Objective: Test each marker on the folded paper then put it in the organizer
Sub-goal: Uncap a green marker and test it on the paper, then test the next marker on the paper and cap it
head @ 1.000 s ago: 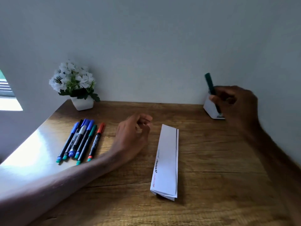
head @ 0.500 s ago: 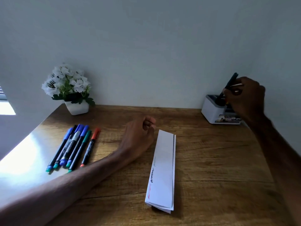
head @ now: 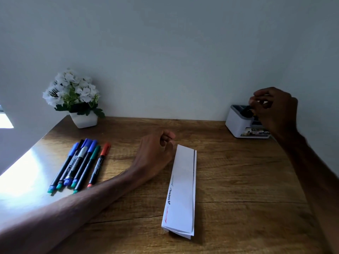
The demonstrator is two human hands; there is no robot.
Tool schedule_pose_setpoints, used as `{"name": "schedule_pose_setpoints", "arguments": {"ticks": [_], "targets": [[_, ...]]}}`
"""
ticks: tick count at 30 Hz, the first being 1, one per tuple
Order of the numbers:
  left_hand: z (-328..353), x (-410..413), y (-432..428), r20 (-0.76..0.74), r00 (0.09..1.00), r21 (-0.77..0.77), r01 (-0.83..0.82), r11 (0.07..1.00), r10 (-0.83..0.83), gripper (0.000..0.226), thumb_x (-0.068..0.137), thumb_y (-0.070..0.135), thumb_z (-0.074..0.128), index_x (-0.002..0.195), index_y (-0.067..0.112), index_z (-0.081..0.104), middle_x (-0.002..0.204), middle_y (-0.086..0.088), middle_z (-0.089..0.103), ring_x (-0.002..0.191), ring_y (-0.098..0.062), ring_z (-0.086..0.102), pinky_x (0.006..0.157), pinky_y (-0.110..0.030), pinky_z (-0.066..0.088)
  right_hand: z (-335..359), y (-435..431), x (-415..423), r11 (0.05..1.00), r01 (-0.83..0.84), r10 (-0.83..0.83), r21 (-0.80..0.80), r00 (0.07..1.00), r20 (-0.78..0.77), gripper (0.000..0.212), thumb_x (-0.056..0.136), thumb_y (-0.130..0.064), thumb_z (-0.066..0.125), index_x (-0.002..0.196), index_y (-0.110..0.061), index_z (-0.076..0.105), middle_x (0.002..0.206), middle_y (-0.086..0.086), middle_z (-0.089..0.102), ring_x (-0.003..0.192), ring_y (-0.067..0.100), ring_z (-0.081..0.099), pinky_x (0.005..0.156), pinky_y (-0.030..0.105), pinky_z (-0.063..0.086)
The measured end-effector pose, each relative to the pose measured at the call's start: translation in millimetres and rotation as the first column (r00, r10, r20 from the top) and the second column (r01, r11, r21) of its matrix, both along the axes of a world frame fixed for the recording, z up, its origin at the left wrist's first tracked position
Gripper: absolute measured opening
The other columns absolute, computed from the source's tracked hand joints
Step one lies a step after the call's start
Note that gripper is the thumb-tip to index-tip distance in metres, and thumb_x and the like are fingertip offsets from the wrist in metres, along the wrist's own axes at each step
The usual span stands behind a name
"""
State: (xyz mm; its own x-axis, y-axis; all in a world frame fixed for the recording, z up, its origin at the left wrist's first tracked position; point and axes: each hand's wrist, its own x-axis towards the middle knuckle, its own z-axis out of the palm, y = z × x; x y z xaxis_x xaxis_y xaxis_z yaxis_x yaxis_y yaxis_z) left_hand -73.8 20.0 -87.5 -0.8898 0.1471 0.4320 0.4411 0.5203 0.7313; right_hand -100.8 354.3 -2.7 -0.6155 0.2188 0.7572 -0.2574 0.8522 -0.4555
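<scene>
The person's right hand [head: 275,110] is hovering over the small white box-shaped desk organizer [head: 236,123], which is standing at the far right of the brown wooden table [head: 238,180], close to the pale grey wall [head: 165,52]. Its fingertips [head: 254,102] are bunching together right at the top of a dark marker [head: 246,111], which is leaning inside the organizer and poking out of its open top (which compartment it is sitting in, I cannot tell). Whether those fingers are pinching the marker or sitting just clear of it cannot be told from this view.

The left hand [head: 156,153] is lying on the table with its fingers curling loosely and gripping nothing. Its knuckles are sitting just beside the far left corner of the long folded white paper strip [head: 185,180]; whether they are touching it is unclear. The paper is lying flat near the middle of the table, well apart from the organizer, and is carrying a red scribble near its close end, a black scribble above that, a fainter thin one further up, and a dark line along its right edge.

To the left of the forearm, a bunch of black-barrelled markers [head: 80,162] is lying side by side, showing blue, green and red caps. A small white pot of white flowers [head: 83,120] is standing in the far left corner
</scene>
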Motion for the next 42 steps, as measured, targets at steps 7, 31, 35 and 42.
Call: {"name": "schedule_pose_setpoints", "arguments": {"ticks": [7,31,35,42], "targets": [[0,0,0,0.003,1.000,-0.009,0.004,1.000,-0.004,0.017,0.096,0.019,0.065,0.112,0.024,0.068,0.095,0.019,0.066,0.089,0.004,0.062,0.071,0.001,0.042,1,-16,10,0.997,-0.060,0.064,0.040,0.992,-0.106,0.013,0.091,-0.009,0.072,0.104,-0.007,0.072,0.101,0.006,0.076,0.085,0.017,0.074,0.073,0.030,0.062],[8,44,-82,-0.292,0.942,-0.672,-0.324,0.666,0.163,0.032,0.092,0.045,0.060,0.110,0.020,0.067,0.127,-0.004,0.063,0.121,-0.028,0.047,0.099,-0.044,0.040,-56,-191,78,0.696,-0.583,0.384,0.419,0.796,0.469,0.013,0.085,-0.024,0.076,0.097,-0.027,0.074,0.091,-0.011,0.077,0.074,0.007,0.068,0.067,0.028,0.058],[15,42,-91,-0.296,0.914,-0.785,-0.398,0.474,0.278,0.040,0.096,0.048,0.051,0.113,0.015,0.065,0.124,-0.015,0.061,0.115,-0.035,0.053,0.097,-0.048,0.040,-57,-192,78,0.703,-0.584,0.376,0.407,0.790,0.484,0.015,0.085,-0.024,0.076,0.099,-0.028,0.075,0.094,-0.012,0.077,0.077,0.006,0.069,0.067,0.026,0.056],[16,38,-93,-0.252,0.956,-0.733,-0.289,0.616,0.148,0.015,0.101,0.024,0.052,0.103,0.014,0.061,0.102,-0.010,0.067,0.097,-0.031,0.066,0.088,-0.045,0.051,-59,-191,77,0.700,-0.590,0.372,0.402,0.782,0.499,0.015,0.085,-0.024,0.077,0.099,-0.027,0.075,0.095,-0.013,0.077,0.079,0.006,0.069,0.068,0.026,0.056]]}}
